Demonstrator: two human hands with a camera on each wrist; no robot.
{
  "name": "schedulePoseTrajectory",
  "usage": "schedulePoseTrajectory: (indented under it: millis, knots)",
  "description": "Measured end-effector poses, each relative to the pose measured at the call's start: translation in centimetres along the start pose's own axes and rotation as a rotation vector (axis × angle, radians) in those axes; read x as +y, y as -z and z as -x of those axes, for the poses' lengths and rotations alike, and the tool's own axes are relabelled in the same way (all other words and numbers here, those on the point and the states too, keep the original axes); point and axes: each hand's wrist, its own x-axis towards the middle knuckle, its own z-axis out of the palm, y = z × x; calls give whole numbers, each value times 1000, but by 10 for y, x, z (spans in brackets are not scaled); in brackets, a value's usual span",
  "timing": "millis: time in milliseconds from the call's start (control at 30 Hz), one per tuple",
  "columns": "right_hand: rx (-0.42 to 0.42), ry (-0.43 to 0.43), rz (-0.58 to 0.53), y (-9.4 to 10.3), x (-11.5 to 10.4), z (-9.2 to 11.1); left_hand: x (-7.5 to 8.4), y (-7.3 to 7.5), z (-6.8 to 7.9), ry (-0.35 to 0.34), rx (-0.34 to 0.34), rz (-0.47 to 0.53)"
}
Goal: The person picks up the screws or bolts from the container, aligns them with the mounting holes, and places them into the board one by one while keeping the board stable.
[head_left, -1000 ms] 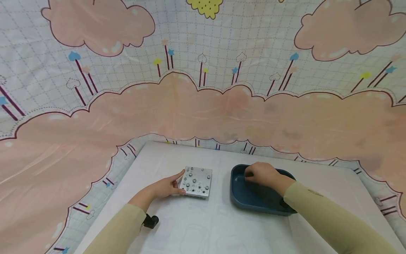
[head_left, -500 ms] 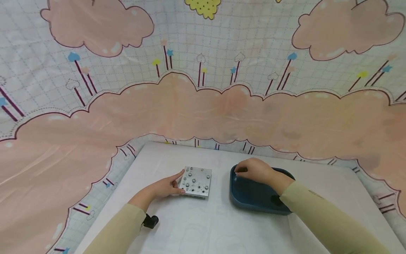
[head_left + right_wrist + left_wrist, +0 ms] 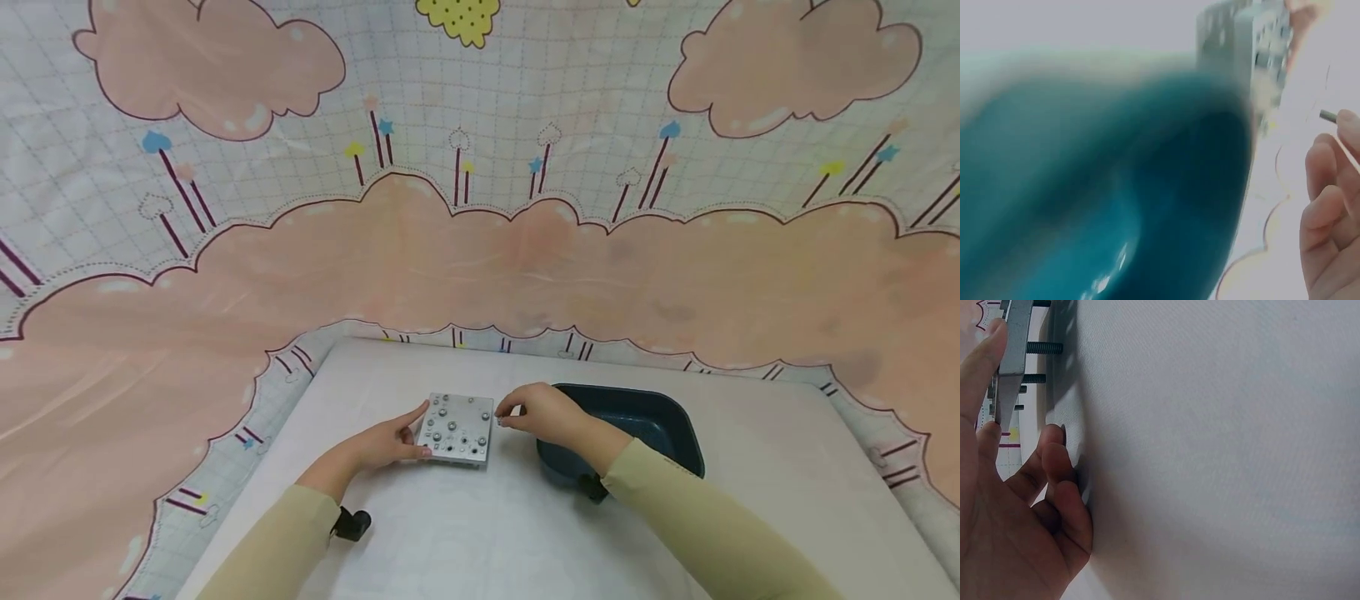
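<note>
A square silver metal plate (image 3: 456, 429) with several round screw heads on its top stands on the table left of centre. At its left side my left hand (image 3: 367, 447) holds it, thumb and index finger at the two corners. Threaded screw ends (image 3: 1044, 348) stick out of the plate's underside in the left wrist view. My right hand (image 3: 551, 414) is just right of the plate, its fingertips close to the right edge. Between thumb and fingers it pinches a small screw (image 3: 1327, 116), whose dark shank end shows in the right wrist view.
A dark blue plastic bin (image 3: 678, 421) stands to the right, partly behind my right forearm; its inside is partly hidden. A white cloth covers the table (image 3: 450, 542). A patterned curtain (image 3: 480, 267) hangs behind the table's far edge.
My right hand has come up out of the bin and moved left, over its rim, to beside the plate. The left hand keeps its hold; the view has shifted slightly.
</note>
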Motion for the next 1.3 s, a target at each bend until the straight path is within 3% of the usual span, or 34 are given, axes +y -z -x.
schedulePoseTrajectory:
  millis: [233,500,733,967,1300]
  knots:
    - [-23,45,57,-25,-26,-20,-3,0,-3,-1,-1,-1]
    - [-16,-54,60,-43,-31,-29,0,-2,-6,8,-7,5]
    - [14,-92,44,-50,-28,-28,4,-5,-6,14,-4,10]
    - [-27,-108,107,-53,-24,-26,12,-5,-7,-6,-19,5]
    - [-34,-153,99,-51,-20,-21,15,-8,-15,-39,-35,25]
